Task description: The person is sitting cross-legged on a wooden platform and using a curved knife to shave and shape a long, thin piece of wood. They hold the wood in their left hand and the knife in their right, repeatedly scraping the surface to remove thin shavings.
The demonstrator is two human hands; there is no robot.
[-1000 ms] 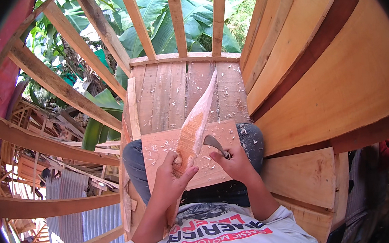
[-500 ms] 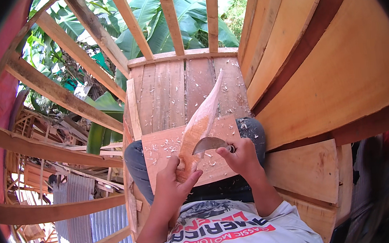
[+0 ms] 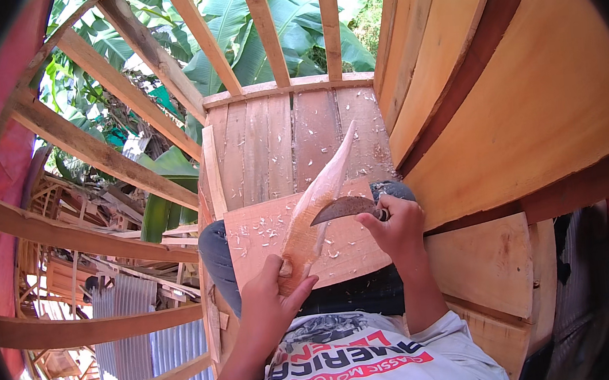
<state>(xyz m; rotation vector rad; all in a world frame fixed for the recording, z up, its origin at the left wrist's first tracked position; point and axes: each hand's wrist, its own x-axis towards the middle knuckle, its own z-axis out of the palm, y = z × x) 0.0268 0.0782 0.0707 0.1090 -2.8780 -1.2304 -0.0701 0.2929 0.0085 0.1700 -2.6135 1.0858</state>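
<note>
A long, pointed piece of carved wood (image 3: 313, 207) slants up and away over my lap, its far half pale and its near end more orange. My left hand (image 3: 274, 288) is closed round that near end, thumb along the right side. In my right hand (image 3: 397, 226) is the handle of a curved knife (image 3: 347, 209). Its dark blade points left, and the tip lies close to the wood's right edge; I cannot tell whether they touch. Beneath both rests a flat board (image 3: 253, 224) across my legs, dotted with curled shavings.
Ahead lies a plank floor (image 3: 257, 150) strewn with shavings, bounded by a low rail (image 3: 287, 87) and upright wooden slats (image 3: 265, 29). Large wooden panels (image 3: 525, 117) stand at the right. Past the left slats are banana leaves, stacked timber and corrugated metal sheets (image 3: 120, 310).
My right hand and the knife have moved right and slightly away from me, so the blade sits farther along the wood. The wood's tip has shifted a little right and nearer.
</note>
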